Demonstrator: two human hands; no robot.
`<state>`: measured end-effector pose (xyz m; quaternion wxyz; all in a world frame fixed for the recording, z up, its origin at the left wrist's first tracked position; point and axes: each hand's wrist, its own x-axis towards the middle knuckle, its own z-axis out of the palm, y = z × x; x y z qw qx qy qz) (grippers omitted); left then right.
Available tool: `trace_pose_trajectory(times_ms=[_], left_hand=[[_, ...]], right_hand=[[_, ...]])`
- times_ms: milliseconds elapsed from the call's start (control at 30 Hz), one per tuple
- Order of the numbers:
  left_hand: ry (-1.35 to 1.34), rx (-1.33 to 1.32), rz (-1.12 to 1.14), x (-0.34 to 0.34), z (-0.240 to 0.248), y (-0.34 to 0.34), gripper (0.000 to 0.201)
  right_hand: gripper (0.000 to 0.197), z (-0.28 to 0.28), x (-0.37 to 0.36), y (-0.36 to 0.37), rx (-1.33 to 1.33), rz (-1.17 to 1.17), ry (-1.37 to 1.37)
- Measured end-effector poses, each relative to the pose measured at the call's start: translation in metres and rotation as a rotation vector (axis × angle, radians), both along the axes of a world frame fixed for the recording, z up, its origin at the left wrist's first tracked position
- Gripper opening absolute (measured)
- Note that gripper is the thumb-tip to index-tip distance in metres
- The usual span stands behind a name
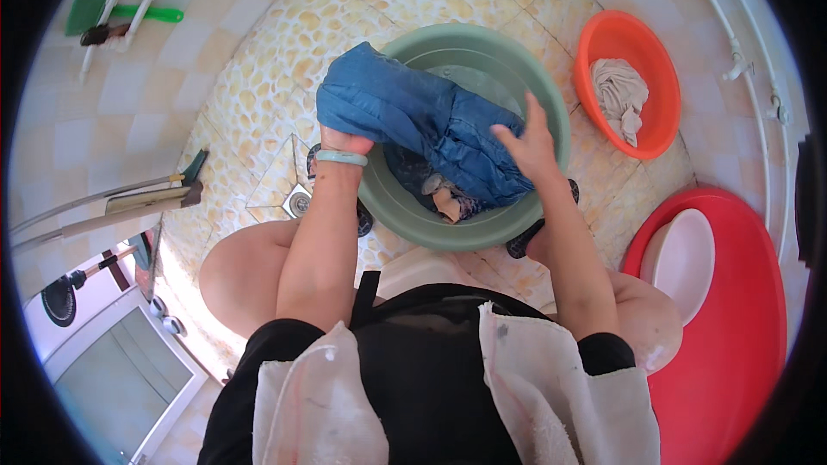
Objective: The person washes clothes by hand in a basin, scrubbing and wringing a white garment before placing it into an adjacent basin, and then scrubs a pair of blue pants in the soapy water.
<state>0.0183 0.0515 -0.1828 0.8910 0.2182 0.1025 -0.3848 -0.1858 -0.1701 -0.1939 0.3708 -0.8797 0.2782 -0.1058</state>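
A wet-looking blue garment (413, 108) stretches across a green basin (551, 77), one end raised over the basin's left rim. That raised end drapes over my left hand (346, 141), which supports it from below with the fingers hidden by the cloth. A pale bangle (340, 158) circles the left wrist. Over the basin's right side, my right hand (530, 146) is open, thumb and fingers apart, beside the lower part of the garment. Dark cloth and a small beige and patterned piece (446, 204) lie in the basin below. Cloudy water (482, 77) shows at the far side.
An orange basin (659, 95) with beige cloth (618, 90) stands at the far right. Nearer, a large red tub (732, 327) holds a white bowl (682, 263). A floor drain (298, 201) lies left of the green basin. Pipes (749, 77) run along the right wall; a green brush (129, 13) hangs at left.
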Motion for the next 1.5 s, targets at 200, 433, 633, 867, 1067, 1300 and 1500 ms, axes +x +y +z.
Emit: trace_pose_trajectory(times_ms=[200, 433, 633, 867, 1067, 1300, 1500], left_hand=[[-0.140, -0.043, -0.078, 0.001, 0.017, -0.013, 0.040], [-0.136, 0.041, -0.028, 0.012, -0.008, -0.001, 0.042], [-0.062, 0.086, 0.003, 0.013, -0.014, 0.003, 0.043], [-0.022, 0.196, 0.120, 0.011, -0.020, 0.006, 0.043], [-0.015, -0.020, -0.005, 0.007, -0.046, 0.004, 0.040], [-0.103, 0.933, -0.233, -0.017, -0.123, -0.002, 0.047], [-0.834, 1.789, -0.815, -0.064, -0.121, 0.003, 0.068]], right_hand=[[0.114, -0.003, 0.072, 0.034, 0.029, 0.471, 0.028], [0.114, -0.063, 0.039, 0.077, 0.117, 0.458, 0.063], [0.077, -0.061, 0.053, 0.064, 0.126, 0.235, 0.227], [0.049, -0.020, 0.034, 0.030, 0.315, 0.187, 0.120], [0.053, 0.019, 0.021, 0.010, 0.466, 0.152, 0.003], [0.073, -0.048, 0.013, -0.006, -0.163, 0.161, 0.164], [0.086, -0.050, 0.017, -0.012, -0.037, 0.249, 0.432]])
